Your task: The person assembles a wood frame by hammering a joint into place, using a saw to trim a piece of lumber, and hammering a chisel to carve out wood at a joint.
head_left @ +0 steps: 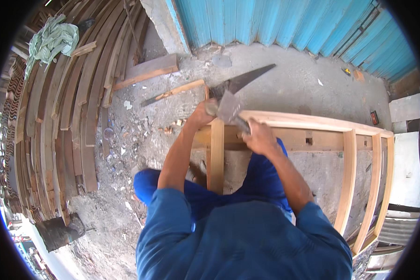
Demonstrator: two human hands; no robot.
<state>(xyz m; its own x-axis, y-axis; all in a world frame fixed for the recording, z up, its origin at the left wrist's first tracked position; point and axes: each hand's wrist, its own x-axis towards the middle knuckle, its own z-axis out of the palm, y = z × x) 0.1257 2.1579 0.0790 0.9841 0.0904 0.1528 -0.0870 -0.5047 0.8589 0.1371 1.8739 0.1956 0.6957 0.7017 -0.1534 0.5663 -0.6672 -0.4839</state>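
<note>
My right hand (259, 137) is closed round the handle of a short hand tool with a broad grey metal head (229, 108); blur hides whether it is a hammer or a hatchet. The head hangs over the near-left corner of a pale wooden frame (303, 122). Just left of that head, my left hand (203, 114) is closed at the end of an upright-running timber (217, 156). What its fingers grip is mostly hidden behind the tool. Beyond both hands, a handsaw (252, 79) with a dark blade lies on the ground.
Long brown planks (74, 116) are piled on the left, topped by a pale green cloth (53, 38). Blue corrugated sheeting (284, 23) stands at the back. Rubble and wood scraps (123, 135) litter the concrete. Frame crosspieces (347, 182) reach along my right side.
</note>
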